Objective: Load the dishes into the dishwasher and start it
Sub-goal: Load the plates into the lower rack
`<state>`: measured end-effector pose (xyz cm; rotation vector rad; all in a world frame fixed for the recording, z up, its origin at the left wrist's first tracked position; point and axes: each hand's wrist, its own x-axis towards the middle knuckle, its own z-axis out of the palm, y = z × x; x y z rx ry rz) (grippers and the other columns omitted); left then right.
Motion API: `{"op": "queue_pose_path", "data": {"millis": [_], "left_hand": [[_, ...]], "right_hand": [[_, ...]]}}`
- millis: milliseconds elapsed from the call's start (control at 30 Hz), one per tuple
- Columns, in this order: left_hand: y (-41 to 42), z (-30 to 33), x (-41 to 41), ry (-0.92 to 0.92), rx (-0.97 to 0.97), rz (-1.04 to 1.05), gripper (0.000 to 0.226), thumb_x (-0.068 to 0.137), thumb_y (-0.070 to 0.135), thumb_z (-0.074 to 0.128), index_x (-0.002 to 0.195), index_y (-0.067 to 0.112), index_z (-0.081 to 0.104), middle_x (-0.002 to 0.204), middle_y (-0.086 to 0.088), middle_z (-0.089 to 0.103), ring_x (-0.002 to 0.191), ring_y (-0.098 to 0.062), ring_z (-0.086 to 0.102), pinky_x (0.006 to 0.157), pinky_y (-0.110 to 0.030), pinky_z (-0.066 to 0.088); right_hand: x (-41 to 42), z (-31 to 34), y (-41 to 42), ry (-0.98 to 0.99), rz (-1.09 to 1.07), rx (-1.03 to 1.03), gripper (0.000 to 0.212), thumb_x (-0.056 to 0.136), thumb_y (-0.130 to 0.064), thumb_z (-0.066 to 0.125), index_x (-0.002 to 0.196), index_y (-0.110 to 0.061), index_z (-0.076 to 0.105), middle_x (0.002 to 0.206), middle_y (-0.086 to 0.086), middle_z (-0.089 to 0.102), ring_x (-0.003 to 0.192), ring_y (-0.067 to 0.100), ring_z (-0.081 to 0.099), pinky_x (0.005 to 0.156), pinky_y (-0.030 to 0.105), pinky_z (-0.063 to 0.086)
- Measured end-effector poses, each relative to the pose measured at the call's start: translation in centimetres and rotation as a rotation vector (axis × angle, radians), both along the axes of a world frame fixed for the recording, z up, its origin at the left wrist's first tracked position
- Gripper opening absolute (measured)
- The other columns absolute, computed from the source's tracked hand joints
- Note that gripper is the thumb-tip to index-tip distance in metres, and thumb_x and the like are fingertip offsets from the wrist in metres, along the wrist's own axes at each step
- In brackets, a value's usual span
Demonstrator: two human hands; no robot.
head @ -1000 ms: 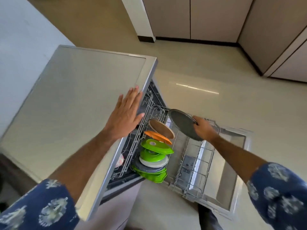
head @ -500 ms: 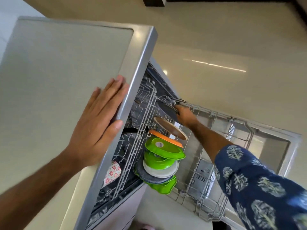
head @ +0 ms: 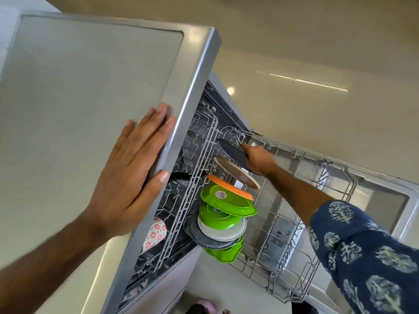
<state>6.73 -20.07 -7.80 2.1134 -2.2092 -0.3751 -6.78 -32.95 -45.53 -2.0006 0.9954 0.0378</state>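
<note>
Glossy beige floor [head: 317,53] lies behind the open dishwasher [head: 199,71]. Our right hand [head: 258,158] grips a dark plate [head: 231,151] at the far end of the pulled-out lower rack [head: 283,223] — just behind a brown plate [head: 235,173], orange plate [head: 226,185] and green dishes [head: 226,202]. Our left hand [head: 129,175] rests flat on the dishwasher's top, fingers straight.

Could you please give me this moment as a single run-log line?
right hand grips dark plate, slotting it into lower rack beside brown plate | left hand flat on dishwasher top | door open
</note>
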Motion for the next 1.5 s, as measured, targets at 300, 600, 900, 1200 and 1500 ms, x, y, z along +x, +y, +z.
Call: {"op": "queue_pose_path", "data": {"millis": [300,600,900,1200,1500], "left_hand": [[0.1,0.0,0.2,0.017,-0.008,0.01,0.066,0.096,0.021,0.037,0.156,0.0,0.02,0.167,-0.009,0.015,0.155,-0.026,0.011,0.124,-0.057,0.011],[0.4,-0.1,0.6,-0.005,-0.042,-0.007,0.065,0.098,0.024,0.041,0.158,0.007,0.022,0.168,-0.005,0.015,0.155,-0.022,0.012,0.124,-0.056,0.012],[2.1,0.1,0.4,-0.077,-0.097,0.028,0.065,0.104,0.029,0.042,0.161,0.017,0.014,0.169,-0.001,0.008,0.156,-0.017,0.005,0.126,-0.047,0.008],[22.1,1.6,-6.0,0.009,0.012,0.41,0.08,0.097,0.028,0.054,0.16,0.01,0.009,0.168,-0.009,0.006,0.155,-0.023,0.007,0.125,-0.047,0.015],[54.8,4.1,-11.5,0.097,-0.175,0.815,0.062,0.085,0.034,0.036,0.145,0.021,0.048,0.147,0.0,0.05,0.131,-0.02,0.048,0.107,-0.036,0.04]], "right_hand": [[2.8,-2.9,2.5,-0.015,0.006,0.196,0.042,0.102,-0.026,0.049,0.139,-0.015,0.035,0.12,0.022,0.063,0.1,0.035,0.064,0.086,0.042,0.053],[-2.7,1.0,-0.9,0.113,-0.016,0.231,0.053,0.097,-0.027,0.058,0.141,-0.002,0.042,0.14,0.021,0.052,0.123,0.035,0.054,0.1,0.038,0.044],[-11.3,17.5,6.4,-0.084,0.046,-0.06,0.055,0.097,-0.035,0.058,0.145,-0.015,0.04,0.141,0.014,0.052,0.128,0.03,0.05,0.105,0.043,0.042],[-11.8,36.0,19.8,-0.373,0.303,-0.442,0.065,0.095,-0.053,0.046,0.14,-0.006,0.049,0.143,0.01,0.05,0.134,0.024,0.045,0.113,0.035,0.036],[-3.5,44.0,42.2,-0.521,0.619,-0.339,0.045,0.09,-0.025,0.056,0.134,-0.016,0.052,0.129,0.003,0.054,0.121,0.02,0.051,0.106,0.031,0.038]]}}
